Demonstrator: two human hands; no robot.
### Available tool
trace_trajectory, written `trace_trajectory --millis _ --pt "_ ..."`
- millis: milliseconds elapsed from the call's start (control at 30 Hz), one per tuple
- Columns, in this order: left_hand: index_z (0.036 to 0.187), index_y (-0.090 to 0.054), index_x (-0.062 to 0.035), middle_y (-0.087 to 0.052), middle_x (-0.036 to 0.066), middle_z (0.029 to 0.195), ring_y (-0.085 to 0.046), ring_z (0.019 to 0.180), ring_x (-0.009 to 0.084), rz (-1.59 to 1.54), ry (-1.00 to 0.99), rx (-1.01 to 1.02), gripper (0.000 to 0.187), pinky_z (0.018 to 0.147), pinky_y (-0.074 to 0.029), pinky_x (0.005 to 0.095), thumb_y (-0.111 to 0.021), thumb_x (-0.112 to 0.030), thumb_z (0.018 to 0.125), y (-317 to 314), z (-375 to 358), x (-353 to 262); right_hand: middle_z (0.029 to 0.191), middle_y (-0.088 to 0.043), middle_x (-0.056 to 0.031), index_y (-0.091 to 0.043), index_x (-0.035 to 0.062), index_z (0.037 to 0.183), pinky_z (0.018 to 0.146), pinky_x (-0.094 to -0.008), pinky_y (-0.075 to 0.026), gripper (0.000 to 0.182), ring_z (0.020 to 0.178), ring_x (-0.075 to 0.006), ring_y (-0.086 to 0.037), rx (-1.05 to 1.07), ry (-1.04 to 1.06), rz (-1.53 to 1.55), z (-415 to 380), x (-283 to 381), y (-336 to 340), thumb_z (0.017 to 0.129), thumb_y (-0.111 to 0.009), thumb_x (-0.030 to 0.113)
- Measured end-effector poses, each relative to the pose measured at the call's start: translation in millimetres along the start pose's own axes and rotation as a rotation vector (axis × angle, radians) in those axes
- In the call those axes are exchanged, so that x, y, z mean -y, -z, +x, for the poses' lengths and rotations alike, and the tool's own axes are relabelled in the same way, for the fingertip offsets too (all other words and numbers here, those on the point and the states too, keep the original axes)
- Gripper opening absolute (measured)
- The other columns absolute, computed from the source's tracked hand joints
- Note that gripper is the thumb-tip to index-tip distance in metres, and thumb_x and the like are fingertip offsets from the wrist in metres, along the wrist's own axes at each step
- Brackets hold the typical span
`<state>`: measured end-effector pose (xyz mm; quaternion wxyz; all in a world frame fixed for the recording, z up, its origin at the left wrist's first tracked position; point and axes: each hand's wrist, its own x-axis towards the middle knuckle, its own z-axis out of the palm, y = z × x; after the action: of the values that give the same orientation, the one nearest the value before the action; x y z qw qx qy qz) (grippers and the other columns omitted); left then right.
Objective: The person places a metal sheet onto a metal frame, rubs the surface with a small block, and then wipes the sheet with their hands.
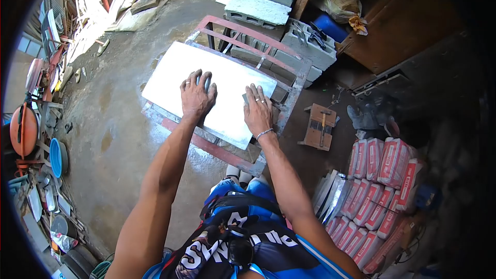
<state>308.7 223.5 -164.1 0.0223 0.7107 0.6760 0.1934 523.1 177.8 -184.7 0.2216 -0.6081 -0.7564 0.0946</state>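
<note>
A bright white, flat rectangular sheet (pixel 175 80) lies tilted across a worn reddish metal frame (pixel 209 147). My left hand (pixel 198 97) rests on the sheet near its middle, fingers spread and slightly bent, nothing seen in it. Close to the sheet's right edge, my right hand (pixel 258 109) lies with fingers stretched out flat. A small dark grey patch, like the edge of a thin piece, shows beside its index finger; most of it is hidden under the hand.
Concrete hollow blocks (pixel 261 9) are stacked beyond the frame, with tools (pixel 312 36) on some. At right are a small wooden stool (pixel 318 129) bearing a hammer (pixel 324 121) and piled red-and-white bags (pixel 374 196). A blue basin (pixel 58 157) and scrap line the left.
</note>
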Motion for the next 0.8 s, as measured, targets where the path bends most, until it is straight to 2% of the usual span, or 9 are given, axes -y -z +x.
trace_trajectory --millis 167,200,267,333,400,500,567,667,800 --pt "0.134 -0.057 -0.0199 -0.052 0.012 0.143 -0.045 0.139 0.0287 -0.011 0.005 -0.006 0.042 0.117 -0.027 0.0503 -0.056 -0.036 0.096 2.2 -0.2 -1.8 0.151 -0.052 -0.0131 -0.055 0.0087 0.141 0.114 -0.0458 -0.035 0.048 0.145 -0.0314 -0.042 -0.087 0.073 0.185 -31.3 -5.6 3.4 0.095 -0.065 0.017" --pt "0.134 -0.058 -0.0200 -0.052 0.012 0.143 -0.045 0.138 0.0288 -0.014 0.016 -0.004 0.042 0.116 -0.028 0.0504 -0.057 -0.036 0.096 1.5 -0.6 -2.5 0.147 -0.056 -0.0131 -0.063 0.0094 0.134 0.113 -0.0462 -0.036 0.041 0.142 -0.0318 -0.046 -0.132 0.090 0.186 -36.0 -6.3 3.7 0.094 -0.067 0.018" --pt "0.132 -0.059 -0.0203 -0.051 0.012 0.142 -0.051 0.132 0.0312 -0.005 0.012 -0.052 0.039 0.113 -0.032 0.0504 -0.058 -0.033 0.095 -3.0 -0.8 -0.4 0.146 -0.057 -0.0130 -0.066 0.0095 0.131 0.113 -0.0462 -0.037 0.038 0.142 -0.0316 -0.046 -0.139 0.123 0.178 -40.8 -10.9 2.5 0.094 -0.067 0.018" --pt "0.131 -0.060 -0.0202 -0.052 0.013 0.141 -0.050 0.133 0.0314 0.014 0.070 -0.052 0.039 0.114 -0.031 0.0509 -0.058 -0.034 0.095 0.5 -2.1 -5.2 0.144 -0.060 -0.0122 -0.072 0.0102 0.124 0.113 -0.0484 -0.035 0.032 0.140 -0.0302 -0.049 -0.135 0.142 0.182 -41.8 -12.8 4.4 0.093 -0.068 0.019" --pt "0.130 -0.061 -0.0200 -0.053 0.015 0.140 -0.051 0.132 0.0329 0.060 0.137 -0.075 0.039 0.114 -0.031 0.0511 -0.059 -0.035 0.094 1.5 0.0 -8.0 0.145 -0.059 -0.0114 -0.071 0.0111 0.125 0.113 -0.0493 -0.035 0.034 0.140 -0.0290 -0.049 -0.105 0.178 0.175 -40.0 -16.8 8.9 0.093 -0.069 0.021" --pt "0.136 -0.059 -0.0217 -0.051 0.014 0.143 -0.047 0.137 0.0323 0.252 0.347 -0.068 0.046 0.115 -0.028 0.0538 -0.054 -0.043 0.096 -6.5 1.8 -7.1 0.143 -0.061 -0.0086 -0.071 0.0148 0.127 0.114 -0.0538 -0.030 0.034 0.140 -0.0262 -0.050 -0.081 0.257 0.182 -39.3 -29.5 19.5 0.094 -0.066 0.025" --pt "0.145 -0.053 -0.0247 -0.045 0.014 0.152 -0.039 0.144 0.0334 0.298 0.612 -0.016 0.054 0.115 -0.021 0.0653 -0.048 -0.049 0.097 -2.6 3.1 -19.8 0.142 -0.062 -0.0071 -0.070 0.0171 0.127 0.114 -0.0566 -0.029 0.035 0.138 -0.0238 -0.051 -0.035 0.322 0.172 -37.7 -40.3 28.9 0.094 -0.066 0.025" --pt "0.154 -0.042 -0.0305 -0.031 0.011 0.164 -0.024 0.152 0.0376 0.268 0.992 -0.041 0.059 0.115 -0.014 0.0748 -0.039 -0.054 0.100 -14.7 4.3 -40.4 0.143 -0.061 -0.0057 -0.069 0.0172 0.128 0.115 -0.0589 -0.027 0.034 0.139 -0.0228 -0.050 0.038 0.432 0.204 -29.5 -59.3 38.4 0.094 -0.065 0.025" --pt "0.157 -0.035 -0.0315 -0.026 0.010 0.166 -0.017 0.154 0.0406 0.219 1.060 -0.037 0.061 0.113 -0.014 0.0788 -0.037 -0.054 0.101 -21.8 3.9 -42.2 0.141 -0.063 -0.0069 -0.069 0.0178 0.128 0.115 -0.0585 -0.027 0.035 0.136 -0.0243 -0.054 0.050 0.553 0.150 -8.1 -89.7 42.2 0.094 -0.064 0.023"
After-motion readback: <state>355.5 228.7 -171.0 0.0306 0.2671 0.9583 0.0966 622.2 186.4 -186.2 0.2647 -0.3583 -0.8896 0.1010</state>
